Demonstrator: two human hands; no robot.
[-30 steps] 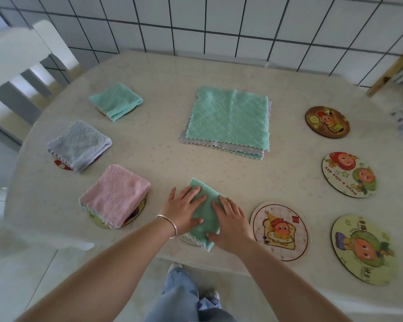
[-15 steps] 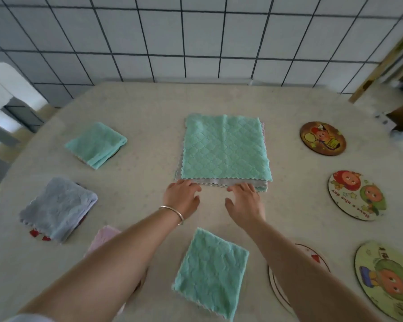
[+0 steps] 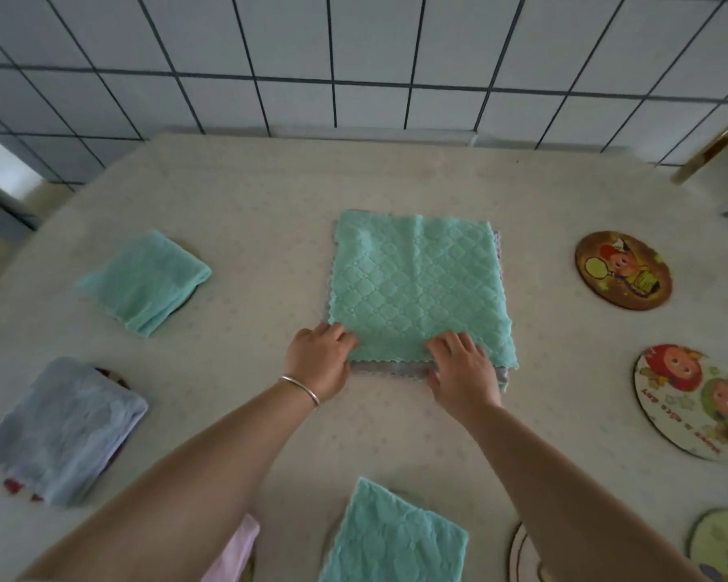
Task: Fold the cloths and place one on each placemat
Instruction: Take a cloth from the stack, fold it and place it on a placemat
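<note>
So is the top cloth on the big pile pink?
No, the top cloth on the pile is green, with both hands at its near edge.

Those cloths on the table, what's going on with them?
A person is setting a folded cloth on each round placemat. Both hands, left and right, grip the near edge of the top green cloth on the stack in the middle. Folded cloths already lie to the left and in front: a green one, a grey one, another green one. The placemats on the right are bare.
</note>
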